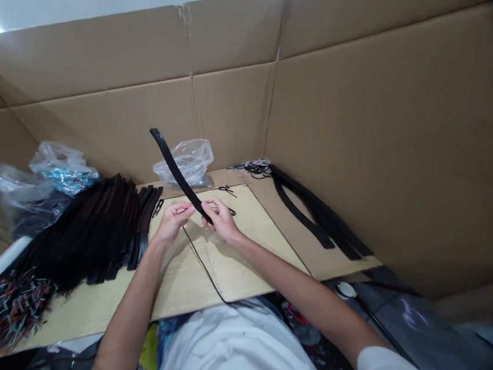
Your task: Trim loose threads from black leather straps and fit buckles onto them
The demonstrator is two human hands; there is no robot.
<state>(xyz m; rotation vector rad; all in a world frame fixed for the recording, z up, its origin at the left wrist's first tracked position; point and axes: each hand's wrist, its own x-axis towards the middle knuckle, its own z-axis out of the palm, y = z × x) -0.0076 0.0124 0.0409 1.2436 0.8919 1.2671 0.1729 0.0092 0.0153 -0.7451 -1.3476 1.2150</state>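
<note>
Blk strip (178,171) is mid-frame, slanting up-left out of the hands w/ its far end free. R hand (220,216) grips it near the lower end, thumb on top, fingers wrapped under. L hand (175,220) is just beside it, thumb & fingers pinched tog., seemingly on the thin blk cord (202,263) that runs to bottom ctr.

Strip prob. light, fairly stiff but springy: it stands up w/ only a slight bend. Not fragile, I'd guess; maybe a bit slick. Best hold approx. where R hand has it, flat faces btwn thumb & fingers. Cord looks limp; pinch close to its end.

Hard to see: strip's lower tip & R fingertips (hidden), exact L pinch (too small), dark loop (232,211) poking out right of R hand, cord's bottom end (lost by the shirt (240,348)).
</note>
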